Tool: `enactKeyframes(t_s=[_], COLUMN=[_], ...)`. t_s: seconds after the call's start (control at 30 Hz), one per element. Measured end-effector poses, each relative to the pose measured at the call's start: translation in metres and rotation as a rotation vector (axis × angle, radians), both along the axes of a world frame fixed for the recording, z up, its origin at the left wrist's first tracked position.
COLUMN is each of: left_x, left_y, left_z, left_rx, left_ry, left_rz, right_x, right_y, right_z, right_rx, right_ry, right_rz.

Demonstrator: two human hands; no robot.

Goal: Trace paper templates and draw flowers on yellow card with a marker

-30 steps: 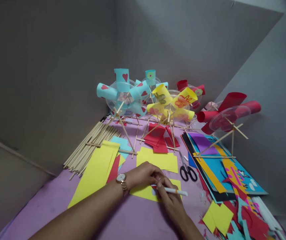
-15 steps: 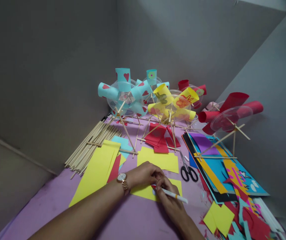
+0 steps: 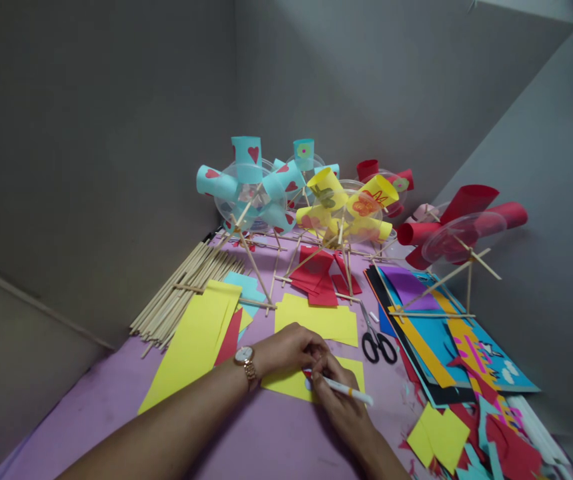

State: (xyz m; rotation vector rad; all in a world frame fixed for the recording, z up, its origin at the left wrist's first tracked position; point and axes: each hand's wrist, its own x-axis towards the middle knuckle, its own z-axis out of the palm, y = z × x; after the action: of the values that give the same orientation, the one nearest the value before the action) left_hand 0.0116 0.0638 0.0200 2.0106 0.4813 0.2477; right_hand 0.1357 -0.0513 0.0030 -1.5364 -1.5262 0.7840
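A white marker (image 3: 347, 390) with an orange band is gripped in my right hand (image 3: 339, 408), its back end pointing right. My left hand (image 3: 291, 347), with a watch on the wrist, curls against the right fingertips. What the left fingers pinch, if anything, is hidden. Under both hands lies a yellow paper sheet (image 3: 286, 387). A small red piece with a pale blue edge (image 3: 308, 375) shows beside the right fingers. Just beyond the hands is a yellow paper stack (image 3: 316, 320), and black-handled scissors (image 3: 379, 347) rest to its right.
Several paper-cup wheels on stick stands line the back, among them a blue wheel (image 3: 249, 160) and a red wheel (image 3: 471, 213). Wooden sticks (image 3: 181, 293) and yellow strips (image 3: 186, 353) lie left. Coloured sheets (image 3: 511, 363) and paper scraps (image 3: 511, 443) fill the right.
The marker's back end has shifted slightly left and up in my right hand. My left hand stays in place.
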Motion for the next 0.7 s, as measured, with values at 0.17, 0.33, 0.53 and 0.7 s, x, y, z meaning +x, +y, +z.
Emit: enactKeyframes(t_s=[0.17,0.33,0.53,0.7], left_x=[0.0000,0.0004,-0.0003,-0.0009], left_y=[0.0012,0.0021,0.0018,0.0013], left_z=[-0.0030,-0.0040,-0.0021,-0.0012], left_rx=[0.005,0.007,-0.002,-0.010], left_ry=[-0.001,0.003,0.006,0.001], left_rz=[-0.005,-0.010,-0.011,-0.014], right_x=[0.0003,0.0007,-0.0007,0.0001], right_y=[0.0001,0.0008,0.0014,0.0015], right_z=[-0.0003,0.0018,0.0076,0.0051], right_rx=[0.009,0.019,0.027,0.046], right_ry=[-0.004,-0.002,0.016,0.025], right_rz=[0.000,-0.008,-0.008,-0.030])
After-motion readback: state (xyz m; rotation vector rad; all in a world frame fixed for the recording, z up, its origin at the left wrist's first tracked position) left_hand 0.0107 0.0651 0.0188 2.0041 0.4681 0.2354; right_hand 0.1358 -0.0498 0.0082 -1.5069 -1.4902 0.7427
